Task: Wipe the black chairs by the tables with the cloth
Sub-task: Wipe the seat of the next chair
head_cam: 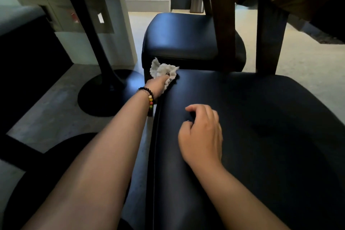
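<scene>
Black, smooth leather-like padding covers the near chair (252,136), its seat broad with rounded edges. At its far left corner the left hand (156,87) clutches a crumpled white cloth (164,72) against the seat. The right hand (202,134) rests on the seat, fingers loosely curled, holding nothing. Beyond the near chair stands a second black chair (183,37); left of it, a round black table base (104,95) sits on grey concrete floor (52,110).

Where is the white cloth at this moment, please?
In the head view, the cloth is gripped in the left hand at the near chair seat's far-left corner.
</scene>
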Tool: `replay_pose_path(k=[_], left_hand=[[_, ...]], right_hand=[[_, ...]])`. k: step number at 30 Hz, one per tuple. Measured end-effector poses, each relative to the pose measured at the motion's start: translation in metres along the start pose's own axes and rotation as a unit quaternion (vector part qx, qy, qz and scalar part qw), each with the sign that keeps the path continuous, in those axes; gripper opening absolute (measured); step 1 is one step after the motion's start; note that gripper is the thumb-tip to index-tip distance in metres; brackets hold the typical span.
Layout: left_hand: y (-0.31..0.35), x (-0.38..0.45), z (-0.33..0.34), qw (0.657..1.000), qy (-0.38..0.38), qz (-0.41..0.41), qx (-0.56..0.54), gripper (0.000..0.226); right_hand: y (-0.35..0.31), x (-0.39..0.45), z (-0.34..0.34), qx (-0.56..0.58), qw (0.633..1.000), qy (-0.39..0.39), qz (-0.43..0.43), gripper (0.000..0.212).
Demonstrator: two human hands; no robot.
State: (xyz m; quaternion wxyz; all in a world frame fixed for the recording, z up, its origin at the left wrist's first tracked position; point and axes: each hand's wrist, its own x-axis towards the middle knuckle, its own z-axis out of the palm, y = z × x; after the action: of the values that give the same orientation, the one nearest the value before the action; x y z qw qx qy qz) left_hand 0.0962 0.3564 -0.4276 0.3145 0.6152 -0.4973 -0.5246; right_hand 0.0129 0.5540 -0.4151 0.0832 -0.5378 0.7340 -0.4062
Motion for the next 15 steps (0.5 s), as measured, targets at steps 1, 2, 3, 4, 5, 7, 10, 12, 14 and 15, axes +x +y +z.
replay_pose_path(k=[1, 2, 3, 4, 5, 7, 10, 12, 14, 15], left_hand=[[-0.004, -0.008, -0.002, 1.000, 0.015, 0.006, 0.012, 0.044], [-0.008, -0.013, -0.004, 0.999, 0.027, 0.017, 0.019, 0.038], [-0.011, -0.022, -0.005, 0.999, 0.032, 0.026, 0.023, 0.034], [-0.015, -0.031, -0.006, 0.999, 0.032, 0.036, 0.023, 0.029], [-0.019, -0.043, -0.009, 0.998, 0.030, 0.045, 0.026, 0.021], [-0.028, -0.072, -0.015, 0.996, 0.032, 0.068, 0.051, 0.013], [-0.049, -0.119, -0.023, 0.994, 0.036, 0.076, 0.066, 0.018], [-0.059, -0.147, -0.026, 0.996, 0.034, 0.062, 0.059, 0.030], [-0.069, -0.167, -0.026, 0.997, 0.042, 0.049, 0.045, 0.032], [-0.074, -0.176, -0.026, 0.997, 0.047, 0.044, 0.038, 0.028]], right_hand=[[-0.001, 0.000, -0.001, -0.002, 1.000, 0.000, 0.000, 0.031], [-0.001, 0.001, -0.001, -0.001, 1.000, -0.001, 0.000, 0.031], [-0.002, 0.001, -0.001, 0.003, 1.000, -0.002, -0.001, 0.031], [-0.002, 0.001, -0.002, 0.009, 1.000, -0.001, -0.001, 0.030], [-0.002, 0.001, -0.002, 0.015, 1.000, 0.000, -0.001, 0.030], [-0.001, 0.001, -0.002, 0.014, 1.000, -0.001, -0.001, 0.029], [-0.001, 0.001, -0.001, -0.005, 1.000, -0.005, -0.007, 0.028], [-0.002, 0.002, -0.001, -0.019, 1.000, -0.010, -0.011, 0.027], [-0.001, 0.003, -0.001, -0.030, 0.999, -0.016, -0.013, 0.026], [-0.001, 0.004, -0.001, -0.032, 0.999, -0.019, -0.015, 0.025]])
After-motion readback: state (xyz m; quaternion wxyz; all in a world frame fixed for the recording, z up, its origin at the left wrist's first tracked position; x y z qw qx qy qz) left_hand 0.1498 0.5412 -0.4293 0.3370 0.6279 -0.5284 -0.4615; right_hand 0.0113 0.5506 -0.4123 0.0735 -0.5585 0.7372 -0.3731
